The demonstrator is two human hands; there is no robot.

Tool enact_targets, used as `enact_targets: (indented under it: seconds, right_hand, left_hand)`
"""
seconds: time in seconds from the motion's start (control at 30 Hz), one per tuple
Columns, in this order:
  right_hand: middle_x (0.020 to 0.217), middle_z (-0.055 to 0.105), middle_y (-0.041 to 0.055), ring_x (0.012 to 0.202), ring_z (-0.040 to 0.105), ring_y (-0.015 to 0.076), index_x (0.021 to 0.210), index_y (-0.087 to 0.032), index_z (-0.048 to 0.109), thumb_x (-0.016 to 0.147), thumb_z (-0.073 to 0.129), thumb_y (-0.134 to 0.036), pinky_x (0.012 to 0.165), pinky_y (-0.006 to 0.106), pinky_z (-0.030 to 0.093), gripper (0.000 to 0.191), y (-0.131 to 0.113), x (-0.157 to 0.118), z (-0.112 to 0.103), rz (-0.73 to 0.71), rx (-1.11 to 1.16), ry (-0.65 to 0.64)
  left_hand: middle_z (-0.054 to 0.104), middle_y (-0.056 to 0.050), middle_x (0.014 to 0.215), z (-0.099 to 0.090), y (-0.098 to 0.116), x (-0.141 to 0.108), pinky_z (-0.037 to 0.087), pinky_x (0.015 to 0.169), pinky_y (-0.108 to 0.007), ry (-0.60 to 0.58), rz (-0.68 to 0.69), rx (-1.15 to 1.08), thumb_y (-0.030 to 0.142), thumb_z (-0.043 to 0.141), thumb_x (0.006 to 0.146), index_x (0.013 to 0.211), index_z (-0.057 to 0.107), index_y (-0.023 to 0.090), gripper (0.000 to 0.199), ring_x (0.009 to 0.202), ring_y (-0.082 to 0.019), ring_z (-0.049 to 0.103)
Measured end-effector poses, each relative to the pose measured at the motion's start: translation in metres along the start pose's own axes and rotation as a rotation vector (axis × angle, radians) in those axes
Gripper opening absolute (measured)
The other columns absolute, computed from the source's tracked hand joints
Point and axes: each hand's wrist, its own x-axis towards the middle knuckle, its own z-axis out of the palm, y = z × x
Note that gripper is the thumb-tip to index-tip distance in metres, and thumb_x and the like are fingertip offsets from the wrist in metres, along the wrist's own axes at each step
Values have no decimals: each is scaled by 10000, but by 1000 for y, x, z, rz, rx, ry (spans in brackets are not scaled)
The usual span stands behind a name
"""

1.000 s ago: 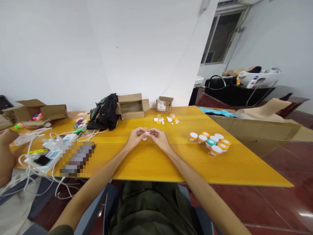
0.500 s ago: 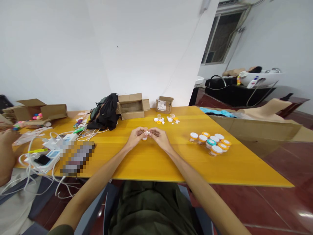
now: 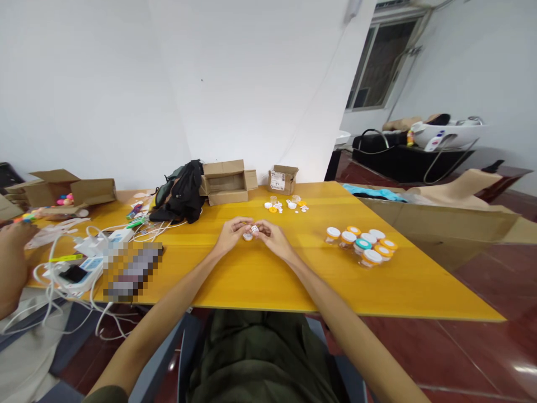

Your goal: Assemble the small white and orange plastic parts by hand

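Over the middle of the table, my left hand and my right hand meet at their fingertips. Both pinch a small white die with dark pips, one from each side. Just below the fingers, a small white-rimmed container stands on the table, partly covered by my left hand. Farther back are small clear cups, white and orange lids and several loose white pieces, too small to name surely.
Lidded clear jars stand grouped on the right. At the back are open cardboard boxes and a black bag. Power strips with tangled white cables and a pixelated flat object lie left, near another person's arm.
The die has turned between my fingertips and its pips now show. The container below is a little more visible. At the far left, the other person's hand has shifted slightly.
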Motion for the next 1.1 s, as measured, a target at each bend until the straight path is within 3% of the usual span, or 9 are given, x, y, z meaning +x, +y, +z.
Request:
enact_targets:
  seconds: [0.17,0.27,0.4,0.63,0.8,1.1]
  right_hand:
    - [721,652,-15,687,614,164,987,-211,692,760,643,-365,680,284,490,279,3,2,-5,-3,-10,40]
    - [724,662,-11,688,615,172,933,-212,697,741,659,-367,662,285,487,250,5,3,-10,7,-39,123]
    - [785,706,7,715,624,180,867,-219,712,717,678,-343,690,298,498,197,7,4,-12,5,-75,170]
    - [820,721,26,728,632,187,867,-241,765,762,666,-263,696,308,498,146,3,1,-5,-92,-198,29]
    - [834,717,45,773,640,204,886,-260,782,812,636,-212,734,328,499,171,-2,-3,-5,-132,-316,-40]
    - [880,753,47,835,666,233,926,-279,784,825,610,-196,792,358,517,217,-2,-4,-6,-157,-352,-73]
  left_hand:
    - [698,-43,865,-11,-1,1,502,719,-289,78,58,243,419,708,731,835,681,182,260,785,-180,631]
    - [670,-30,854,-13,-6,-2,479,724,-287,8,54,391,325,784,641,829,676,188,256,774,-175,596]
    - [653,-14,797,-10,-13,-4,463,730,-289,-120,20,382,253,783,619,843,668,181,262,737,-166,569]
    - [631,6,729,-1,-15,-5,467,717,-280,-238,35,317,300,757,655,765,647,169,203,705,-156,548]
    - [651,-6,771,0,-18,-6,473,734,-282,-213,39,285,275,771,657,857,658,165,255,729,-160,566]
    - [649,-15,757,0,-17,-6,464,731,-282,-220,12,261,333,787,646,834,661,160,284,728,-164,559]
